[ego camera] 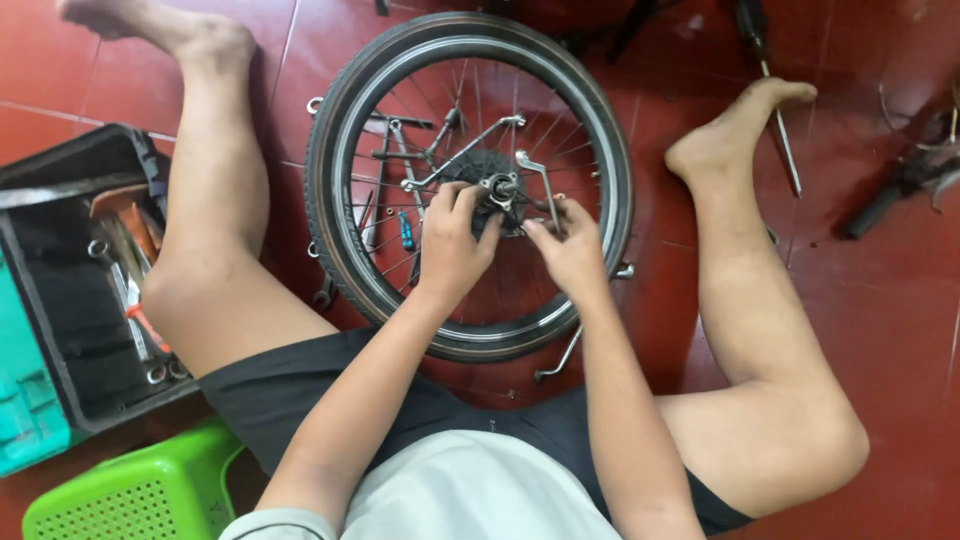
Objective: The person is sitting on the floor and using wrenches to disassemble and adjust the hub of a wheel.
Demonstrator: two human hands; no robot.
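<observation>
Two hands worked at the hub [500,188] of a bicycle wheel [468,185] lying flat on the red tiled floor [880,320] between the person's bare legs. The left hand [452,243] gripped the sprocket just left of the hub, fingers curled. The right hand [570,245] pinched a slim metal wrench [540,185] beside the axle. Farther left stood a black toolbox [75,290]; a screwdriver [775,110] lay well beyond.

Red tiled floor [880,330], black toolbox [60,300] at left, green plastic stool [130,495], even light
</observation>
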